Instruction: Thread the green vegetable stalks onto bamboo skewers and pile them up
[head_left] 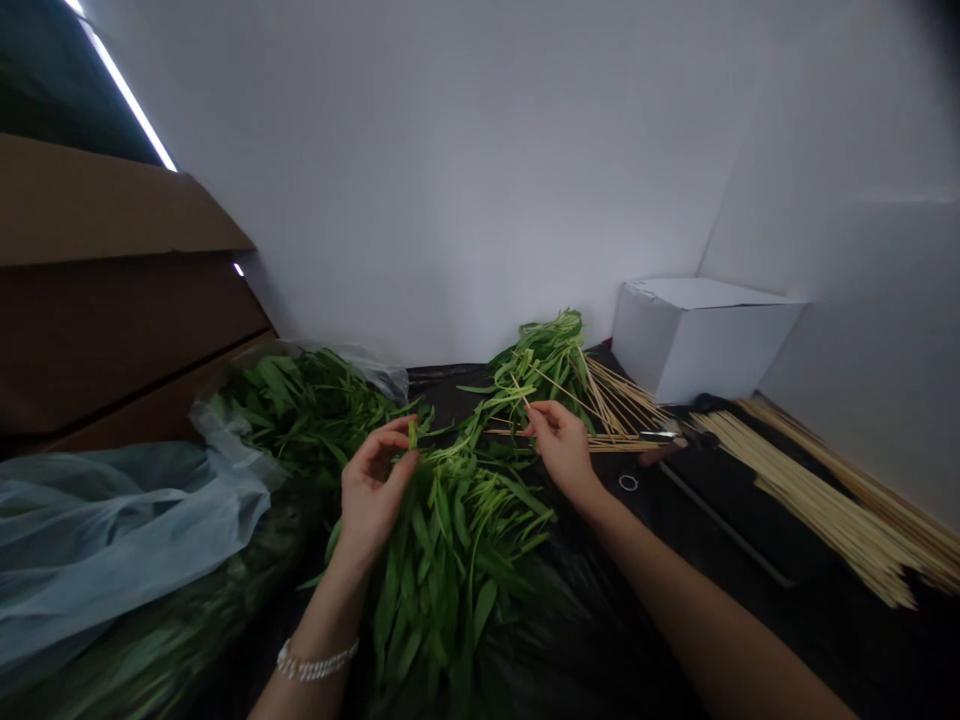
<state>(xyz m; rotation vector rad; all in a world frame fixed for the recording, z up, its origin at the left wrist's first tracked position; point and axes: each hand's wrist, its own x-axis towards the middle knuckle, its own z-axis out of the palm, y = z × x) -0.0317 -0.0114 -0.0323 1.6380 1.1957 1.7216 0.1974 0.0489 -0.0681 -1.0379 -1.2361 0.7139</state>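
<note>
My left hand (373, 490) is closed in a pinch on the stem of a green leafy vegetable bunch (450, 540) that hangs down toward me. My right hand (559, 445) is closed around a thin bamboo skewer (504, 432), its tip pointing left toward the stems. Behind my right hand lies a heap of skewered greens (544, 360) with their sticks (622, 405) fanning out to the right. A beaded bracelet (315, 665) circles my left wrist.
A black sheet (675, 560) covers the table. A long pile of loose bamboo skewers (825, 495) lies at right. A white box (697, 335) stands by the wall. More greens (300, 410) spill from a clear plastic bag (112, 530) at left, beside cardboard boxes (112, 300). A small ring (628, 483) lies near my right wrist.
</note>
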